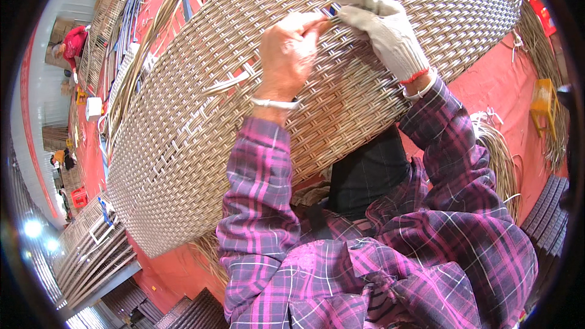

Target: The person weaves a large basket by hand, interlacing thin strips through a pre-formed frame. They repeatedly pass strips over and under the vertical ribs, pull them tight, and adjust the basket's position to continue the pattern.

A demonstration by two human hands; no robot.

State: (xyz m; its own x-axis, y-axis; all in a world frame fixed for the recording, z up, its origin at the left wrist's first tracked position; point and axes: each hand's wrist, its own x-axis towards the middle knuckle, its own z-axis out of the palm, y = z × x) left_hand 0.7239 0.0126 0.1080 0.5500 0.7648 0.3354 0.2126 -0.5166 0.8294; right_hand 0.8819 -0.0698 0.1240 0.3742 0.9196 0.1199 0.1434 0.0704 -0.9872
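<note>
A large oval panel of tightly woven beige wicker strips (pixel 183 146) fills the frame's centre and upper half, and most of it looks woven already. Up top, the bare left hand (pixel 289 49) pinches a loose flat beige strand (pixel 228 83) into the weave, while the grey-gloved right hand (pixel 381 24) grips the same spot, fingers curled. Bundles of unwoven cane (pixel 496 152) wait at right.
</note>
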